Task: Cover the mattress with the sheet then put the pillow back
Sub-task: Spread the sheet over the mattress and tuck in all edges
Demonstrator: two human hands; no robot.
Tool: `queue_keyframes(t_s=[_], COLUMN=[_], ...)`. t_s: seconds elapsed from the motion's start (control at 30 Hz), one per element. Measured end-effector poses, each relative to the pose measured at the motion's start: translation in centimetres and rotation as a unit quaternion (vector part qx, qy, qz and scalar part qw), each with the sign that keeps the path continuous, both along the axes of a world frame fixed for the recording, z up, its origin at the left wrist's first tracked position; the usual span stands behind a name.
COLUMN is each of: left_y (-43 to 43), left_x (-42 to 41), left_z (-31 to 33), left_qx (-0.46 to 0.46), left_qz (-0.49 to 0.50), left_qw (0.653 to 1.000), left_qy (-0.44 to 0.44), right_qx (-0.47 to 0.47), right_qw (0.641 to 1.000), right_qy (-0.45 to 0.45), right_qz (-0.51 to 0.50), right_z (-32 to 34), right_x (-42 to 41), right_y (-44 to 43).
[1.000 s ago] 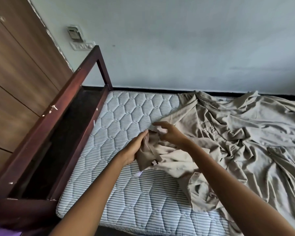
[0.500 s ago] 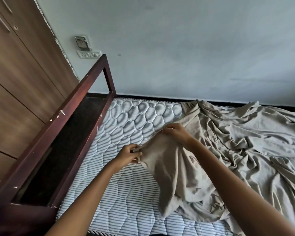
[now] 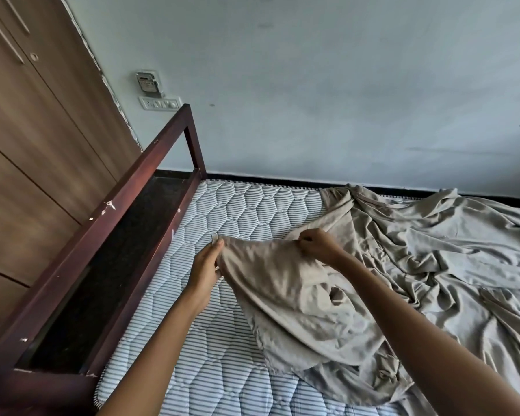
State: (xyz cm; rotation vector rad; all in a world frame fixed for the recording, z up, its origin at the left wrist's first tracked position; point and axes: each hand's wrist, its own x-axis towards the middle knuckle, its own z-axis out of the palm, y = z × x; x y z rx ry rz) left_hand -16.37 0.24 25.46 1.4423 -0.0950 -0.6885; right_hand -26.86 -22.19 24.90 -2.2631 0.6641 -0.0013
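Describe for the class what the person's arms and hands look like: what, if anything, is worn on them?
No sleeve shows on the left forearm or right forearm up to the frame's edge. The left hand and right hand are ungloved; no ring, watch or bracelet is visible.

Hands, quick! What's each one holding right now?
Left hand: grips an edge of the sheet.
Right hand: pinches the sheet too.

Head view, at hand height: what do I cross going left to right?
Brown wooden wardrobe → dark reddish-brown wooden bed frame → bare striped quilted mattress → left hand, pinching → beige fabric sheet, stretched between the hands → right hand, pinching it → the sheet's crumpled remainder.
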Motion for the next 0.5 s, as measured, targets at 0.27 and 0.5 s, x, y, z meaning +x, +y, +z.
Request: queue_keyframes(t_s=[0.27,0.5], left_y=[-4.0,-2.7], left_x=[-3.8,-2.7], left_z=[-0.3,-1.1], left_qx=[-0.051,0.011], left_qz=[-0.124,-0.054], left_qw=[0.988,0.998], left_qy=[0.074,-0.024], right_qx=[0.208,0.241], right_qw=[0.968,0.961], right_qy=[-0.120,-0.029], right_qz=[0.067,0.135], right_z=[1.9,2.6], right_x=[3.5,2.0], right_y=[5.5,2.2])
